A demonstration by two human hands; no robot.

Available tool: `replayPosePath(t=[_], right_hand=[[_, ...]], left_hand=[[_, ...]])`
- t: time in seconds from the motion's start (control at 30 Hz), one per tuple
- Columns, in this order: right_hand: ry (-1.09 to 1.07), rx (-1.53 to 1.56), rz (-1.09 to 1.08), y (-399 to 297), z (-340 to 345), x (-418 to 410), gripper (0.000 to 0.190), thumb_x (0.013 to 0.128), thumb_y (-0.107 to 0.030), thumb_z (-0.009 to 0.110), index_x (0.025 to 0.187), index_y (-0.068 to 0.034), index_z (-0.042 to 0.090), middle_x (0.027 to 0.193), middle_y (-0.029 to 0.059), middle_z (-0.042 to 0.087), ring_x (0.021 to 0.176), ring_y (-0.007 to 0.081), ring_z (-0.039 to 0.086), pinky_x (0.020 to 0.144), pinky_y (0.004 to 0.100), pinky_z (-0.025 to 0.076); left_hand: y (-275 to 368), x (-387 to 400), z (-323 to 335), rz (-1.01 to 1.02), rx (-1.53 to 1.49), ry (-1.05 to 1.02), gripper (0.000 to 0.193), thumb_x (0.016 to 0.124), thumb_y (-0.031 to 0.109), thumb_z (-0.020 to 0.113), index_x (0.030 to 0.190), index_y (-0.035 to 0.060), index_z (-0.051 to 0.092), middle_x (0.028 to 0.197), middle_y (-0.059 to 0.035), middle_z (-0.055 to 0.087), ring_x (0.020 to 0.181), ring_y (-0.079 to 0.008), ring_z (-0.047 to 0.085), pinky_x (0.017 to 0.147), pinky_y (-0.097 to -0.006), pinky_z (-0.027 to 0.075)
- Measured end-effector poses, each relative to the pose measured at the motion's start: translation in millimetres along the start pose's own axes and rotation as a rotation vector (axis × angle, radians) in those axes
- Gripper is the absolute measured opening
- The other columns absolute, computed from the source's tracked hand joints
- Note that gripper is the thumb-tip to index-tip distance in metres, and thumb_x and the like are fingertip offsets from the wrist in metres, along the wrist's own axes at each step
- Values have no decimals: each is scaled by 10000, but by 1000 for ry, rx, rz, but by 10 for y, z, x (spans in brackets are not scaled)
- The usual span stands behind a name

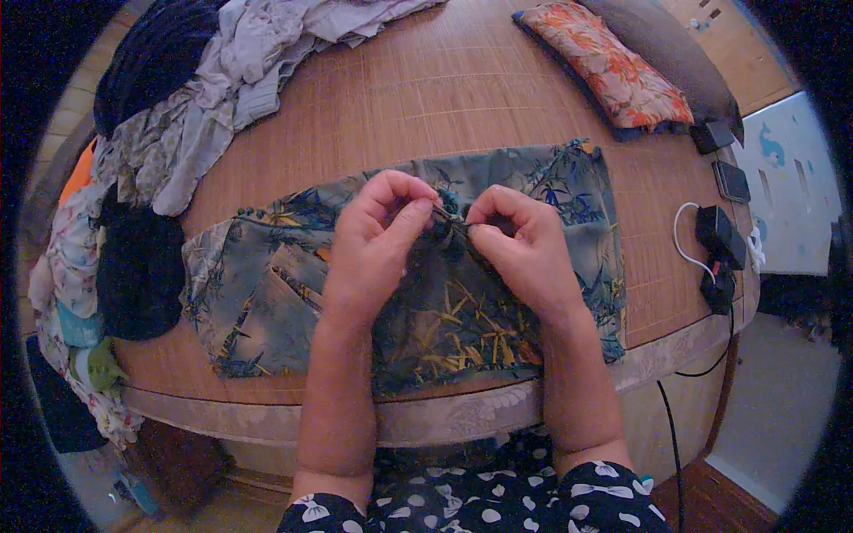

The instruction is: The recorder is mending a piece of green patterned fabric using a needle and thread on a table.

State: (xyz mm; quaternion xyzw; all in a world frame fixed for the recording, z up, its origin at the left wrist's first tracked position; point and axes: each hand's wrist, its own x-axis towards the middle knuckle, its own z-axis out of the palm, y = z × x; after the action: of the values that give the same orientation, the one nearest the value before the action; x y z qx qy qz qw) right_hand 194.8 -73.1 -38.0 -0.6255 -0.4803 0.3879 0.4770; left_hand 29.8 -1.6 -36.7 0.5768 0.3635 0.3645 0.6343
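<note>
A grey-green garment [460,333] printed with bamboo leaves lies spread in front of me on a bamboo mat. Above its middle, both hands pinch a small dark cord-like piece [450,217], perhaps a drawstring or knotted strip of the cloth. My left hand [380,246] grips it between thumb and forefinger from the left. From the right, my right hand [523,246] pinches its other end, a short gap from the left fingertips. The cloth bunches beneath the fingers. A slanted pocket-like opening [293,286] shows left of my left hand.
The bamboo mat [400,100] covers a bed with a fabric edge [466,413]. Crumpled clothes [200,126] and a dark folded cloth [140,266] lie left. An orange-flowered pillow [620,73] lies far right. Black adapters [720,236] with cables and a phone-like device [733,181] sit along the right edge.
</note>
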Motion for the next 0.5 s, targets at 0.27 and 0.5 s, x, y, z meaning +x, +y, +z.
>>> replayPosePath(t=[0.27, 0.5], right_hand=[[43, 79, -40, 18, 27, 12, 67, 814, -73, 599, 832, -9, 611, 732, 26, 604, 703, 90, 556, 618, 261, 446], [18, 146, -30, 11, 40, 2, 43, 812, -55, 586, 814, -13, 592, 729, 12, 588, 716, 76, 546, 610, 246, 430]], left_hand=[[115, -40, -17, -21, 140, -61, 118, 891, 24, 646, 1002, 15, 687, 921, -4, 655, 860, -93, 597, 783, -239, 470], [27, -7, -64, 236, 531, -6, 94, 855, 36, 692, 941, 0, 704, 841, -58, 654, 776, -126, 600, 695, -249, 466]])
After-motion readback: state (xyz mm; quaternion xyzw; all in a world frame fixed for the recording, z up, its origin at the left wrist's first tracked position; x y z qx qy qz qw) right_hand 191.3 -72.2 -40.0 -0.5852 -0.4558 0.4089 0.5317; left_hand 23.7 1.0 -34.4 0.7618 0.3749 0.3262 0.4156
